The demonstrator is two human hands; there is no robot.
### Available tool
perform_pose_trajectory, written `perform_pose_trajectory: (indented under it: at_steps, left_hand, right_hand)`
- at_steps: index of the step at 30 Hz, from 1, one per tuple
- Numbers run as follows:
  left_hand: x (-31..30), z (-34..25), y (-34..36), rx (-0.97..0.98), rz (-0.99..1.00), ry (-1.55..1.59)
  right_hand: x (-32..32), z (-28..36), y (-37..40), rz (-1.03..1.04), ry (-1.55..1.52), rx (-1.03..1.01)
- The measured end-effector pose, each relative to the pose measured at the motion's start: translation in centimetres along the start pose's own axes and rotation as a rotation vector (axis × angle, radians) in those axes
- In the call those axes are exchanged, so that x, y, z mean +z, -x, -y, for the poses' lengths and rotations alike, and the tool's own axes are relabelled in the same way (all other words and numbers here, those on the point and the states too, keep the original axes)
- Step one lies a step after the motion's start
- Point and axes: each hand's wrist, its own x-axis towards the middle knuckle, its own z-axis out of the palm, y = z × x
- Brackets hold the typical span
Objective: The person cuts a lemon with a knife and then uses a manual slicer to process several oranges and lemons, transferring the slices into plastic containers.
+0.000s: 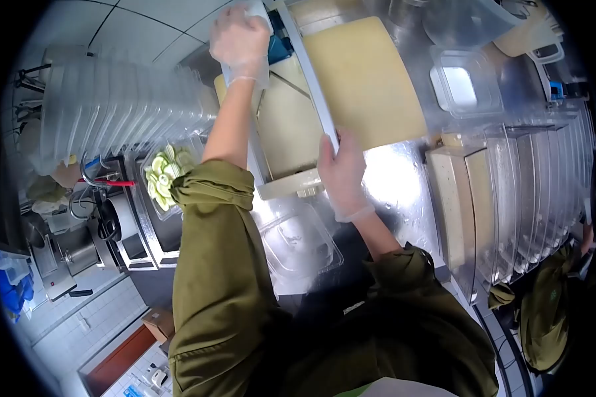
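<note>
A mandoline slicer [285,126] with a diagonal slot across its bed lies over pale boards in front of me. At its far end, my left hand [240,41], in a clear glove, closes over a white piece [261,14]; a dark teal part [280,49] shows beside it. What lies under that palm is hidden. My right hand [342,173], gloved too, grips the slicer's right rail at the near end. Pale green vegetable slices [167,175] fill a clear container left of my left forearm. Below the slicer stands a clear plastic container [298,239].
A large pale cutting board [364,83] lies right of the slicer on a metal counter. Another clear container [463,83] sits at the upper right. Rows of clear pans [132,112] line the left, and more bins [510,198] the right. Another person's sleeve [546,317] shows at far right.
</note>
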Motion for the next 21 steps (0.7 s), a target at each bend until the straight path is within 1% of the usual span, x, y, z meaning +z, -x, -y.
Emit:
perform_pose_trajectory:
  at_steps: [5,7,8,9,10,13,14,17,18,21]
  left_hand:
    - [-2.0,0.3,0.4,0.012,0.14,0.101]
    - [-4.2,0.2,1.1,0.025,0.201,0.134]
    - [-5.5,0.2,2.1,0.059,0.234,0.176]
    - [-6.1,0.4,3.3,0.088,0.233,0.133]
    - [-7.5,0.2,4.5,0.117,0.246,0.157]
    - [-11.6,-0.5,8.2,0.175,0.264,0.215]
    - [-12.5,-0.5,9.2,0.19,0.264,0.242]
    - [-14.3,0.2,10.4,0.208,0.314,0.455]
    - [-14.5,0.2,10.6,0.188,0.308,0.451]
    - [-14.3,0.5,10.7,0.099,0.301,0.451]
  right_hand:
    - [-0.3,0.3,0.0,0.008,0.001,0.034]
    - [-0.5,0.7,0.0,0.029,0.005,0.066]
    - [-0.7,0.8,0.0,0.08,-0.004,0.119]
    - [-1.2,1.3,-0.1,0.133,-0.014,0.175]
    - [-1.5,1.7,-0.2,0.184,-0.023,0.228]
    - [-1.4,1.3,-0.1,0.153,0.005,0.17]
    - [-1.2,1.0,-0.3,0.186,0.011,0.21]
    - [-0.5,-0.6,-1.5,0.277,0.062,0.159]
    - [-0.8,-0.3,-2.0,0.344,0.094,0.208]
    - [-1.1,0.8,-1.5,0.281,0.128,0.174]
